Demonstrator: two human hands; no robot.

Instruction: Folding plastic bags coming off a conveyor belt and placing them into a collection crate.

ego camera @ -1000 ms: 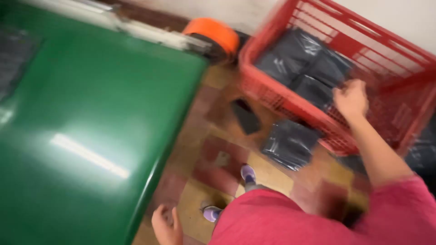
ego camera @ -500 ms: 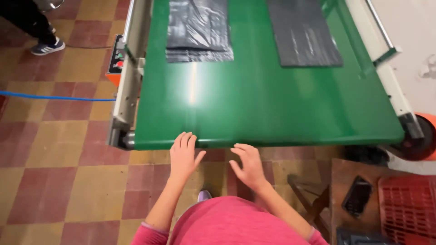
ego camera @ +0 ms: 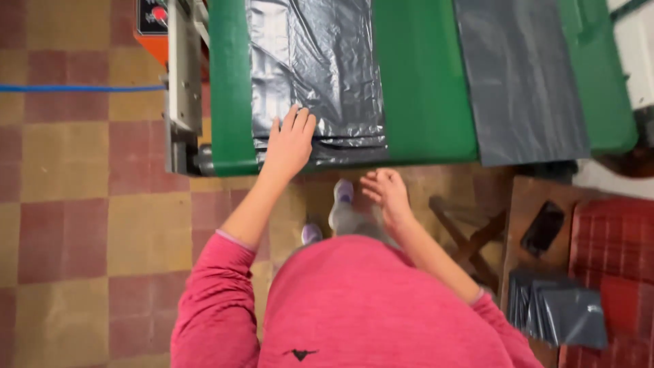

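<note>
Nearest to me, below the end of the green conveyor belt, is my own pink top, and past it my shoes stand on the red and yellow tiled floor. My right hand hangs in the air just short of the belt's end, a little below its edge, fingers loosely curled and half open, holding nothing and touching nothing. My left hand reaches further, onto the belt's near edge: it lies flat, fingers spread and stretched forward, palm pressed down on the near end of the shiny dark plastic bag. It does not grip the bag, only rests on top of it. That bag lies on the left part of the belt, its crumpled near hem right at the belt's end, under and just to the right of my left hand, and it runs away from me up the belt beyond my fingertips. On the right part of the belt, well apart from both hands, lies a second dark bag, smoother and flatter. Off the belt's right side, low beside me, a stack of folded grey bags sits by a red crate, with a dark phone near it.
</note>
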